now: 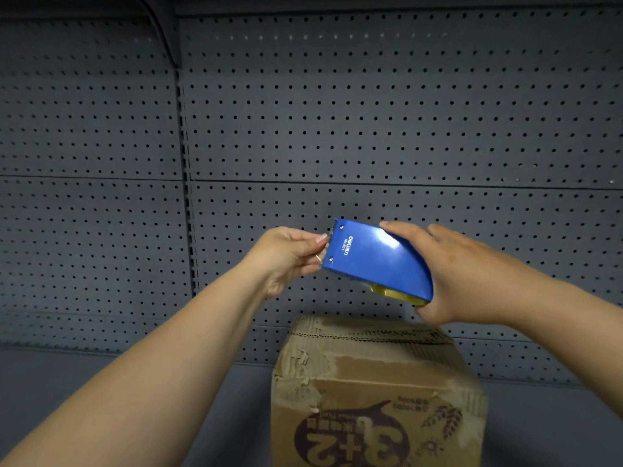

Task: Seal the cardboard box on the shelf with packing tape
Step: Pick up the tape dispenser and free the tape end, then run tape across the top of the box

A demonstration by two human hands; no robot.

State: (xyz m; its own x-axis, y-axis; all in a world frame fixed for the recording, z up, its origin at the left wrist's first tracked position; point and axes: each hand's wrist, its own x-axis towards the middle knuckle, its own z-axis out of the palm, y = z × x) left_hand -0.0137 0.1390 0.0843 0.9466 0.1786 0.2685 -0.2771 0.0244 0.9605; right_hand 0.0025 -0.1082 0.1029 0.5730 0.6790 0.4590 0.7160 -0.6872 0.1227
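Observation:
A worn brown cardboard box [377,385] with torn paper and dark printing stands on the grey shelf [215,399], its top flaps down. Above it, my right hand [472,274] grips the rear of a blue packing tape dispenser [377,261]. A bit of yellowish tape roll [394,293] peeks out under the blue cover. My left hand [290,254] pinches the clear tape end at the dispenser's front cutter edge. Both hands hover well above the box, not touching it.
A grey perforated back panel [371,112] fills the view behind the box. A vertical slotted upright [187,197] divides two shelf bays. The grey shelf surface extends left and right of the box.

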